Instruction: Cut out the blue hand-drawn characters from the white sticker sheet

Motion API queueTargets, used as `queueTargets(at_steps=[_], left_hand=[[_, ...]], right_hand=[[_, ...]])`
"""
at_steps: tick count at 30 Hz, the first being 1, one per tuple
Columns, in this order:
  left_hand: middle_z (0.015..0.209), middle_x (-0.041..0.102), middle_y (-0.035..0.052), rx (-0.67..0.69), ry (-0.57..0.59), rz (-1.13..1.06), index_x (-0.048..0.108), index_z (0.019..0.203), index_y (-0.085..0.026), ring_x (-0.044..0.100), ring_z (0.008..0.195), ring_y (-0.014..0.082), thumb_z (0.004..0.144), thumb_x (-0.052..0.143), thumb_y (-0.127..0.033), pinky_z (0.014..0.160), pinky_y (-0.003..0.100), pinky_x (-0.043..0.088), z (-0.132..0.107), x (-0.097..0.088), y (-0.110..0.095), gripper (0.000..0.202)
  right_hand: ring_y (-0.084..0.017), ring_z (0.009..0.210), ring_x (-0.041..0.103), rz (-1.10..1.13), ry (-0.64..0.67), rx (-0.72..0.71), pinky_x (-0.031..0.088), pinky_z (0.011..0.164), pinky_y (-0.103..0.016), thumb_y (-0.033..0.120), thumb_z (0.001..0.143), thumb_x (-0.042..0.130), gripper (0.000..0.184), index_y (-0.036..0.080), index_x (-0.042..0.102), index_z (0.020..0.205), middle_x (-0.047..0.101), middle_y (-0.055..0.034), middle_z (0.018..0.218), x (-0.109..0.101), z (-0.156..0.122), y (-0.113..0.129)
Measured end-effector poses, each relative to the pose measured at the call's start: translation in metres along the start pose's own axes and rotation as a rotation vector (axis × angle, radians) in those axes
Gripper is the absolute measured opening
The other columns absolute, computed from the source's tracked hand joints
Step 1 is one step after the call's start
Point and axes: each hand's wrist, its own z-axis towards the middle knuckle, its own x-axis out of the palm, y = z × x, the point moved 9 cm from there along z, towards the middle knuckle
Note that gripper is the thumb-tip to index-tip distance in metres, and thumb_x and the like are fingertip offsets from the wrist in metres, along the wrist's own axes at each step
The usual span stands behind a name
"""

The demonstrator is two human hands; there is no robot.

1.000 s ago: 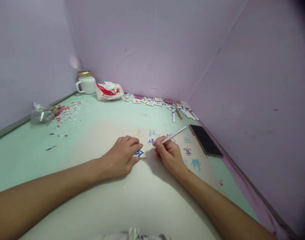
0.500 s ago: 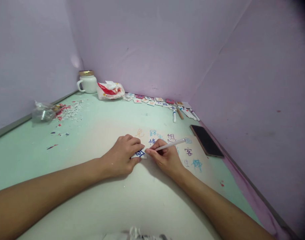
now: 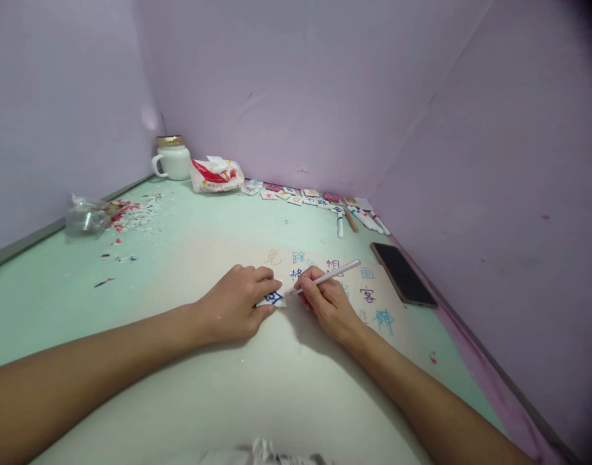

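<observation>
My left hand (image 3: 238,302) rests on the table with its fingers curled, pinning a small white tile (image 3: 273,298) that bears a dark blue character. My right hand (image 3: 326,300) is closed on a thin white pen (image 3: 331,276), whose tip points at the tile's right edge. Several coloured characters (image 3: 366,294) are written on the pale tabletop just beyond and to the right of both hands.
A black phone (image 3: 399,272) lies right of the hands near the purple wall. A row of small tiles (image 3: 296,196) and markers (image 3: 366,220) lines the far wall. A white mug (image 3: 172,159), a tissue pack (image 3: 217,175), a plastic bag (image 3: 85,218) and paper scraps (image 3: 136,217) sit far left.
My right hand shifted slightly left and back, bringing the pen tip to the tile's edge; the pen dipped flatter, then tilted up again. My left hand stayed on the tile.
</observation>
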Motion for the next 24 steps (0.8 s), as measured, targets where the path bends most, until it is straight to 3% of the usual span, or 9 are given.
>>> queueTargets(at_steps=[10, 16, 24], left_hand=[[0.116, 0.063, 0.0114, 0.062, -0.058, 0.042, 0.064, 0.119, -0.019, 0.062, 0.091, 0.0239, 0.091, 0.049, -0.028, 0.081, 0.041, 0.048, -0.0015, 0.0041, 0.0000, 0.033], [0.111, 0.061, 0.0119, -0.032, -0.021, 0.038, 0.067, 0.120, -0.019, 0.059, 0.083, 0.0227, 0.089, 0.051, -0.025, 0.080, 0.042, 0.050, 0.0002, 0.0052, 0.0031, 0.035], [0.111, 0.061, 0.0120, -0.014, -0.031, 0.029, 0.066, 0.120, -0.019, 0.060, 0.085, 0.0226, 0.090, 0.052, -0.025, 0.080, 0.041, 0.050, -0.0007, 0.0036, 0.0014, 0.033]], right_hand=[[-0.010, 0.050, 0.045, 0.076, 0.009, 0.076, 0.035, 0.048, -0.025, 0.053, 0.095, 0.047, 0.043, 0.017, 0.065, 0.078, 0.053, 0.0011, 0.063, 0.0015, 0.0024, -0.0056], [-0.010, 0.047, 0.043, 0.111, 0.015, 0.142, 0.033, 0.046, -0.024, 0.062, 0.090, 0.050, 0.048, 0.018, 0.062, 0.075, 0.052, 0.0022, 0.058, 0.0016, 0.0022, -0.0067], [-0.010, 0.045, 0.042, 0.186, 0.015, 0.182, 0.031, 0.044, -0.024, 0.068, 0.086, 0.053, 0.051, 0.020, 0.056, 0.072, 0.049, 0.0036, 0.055, 0.0021, 0.0005, -0.0084]])
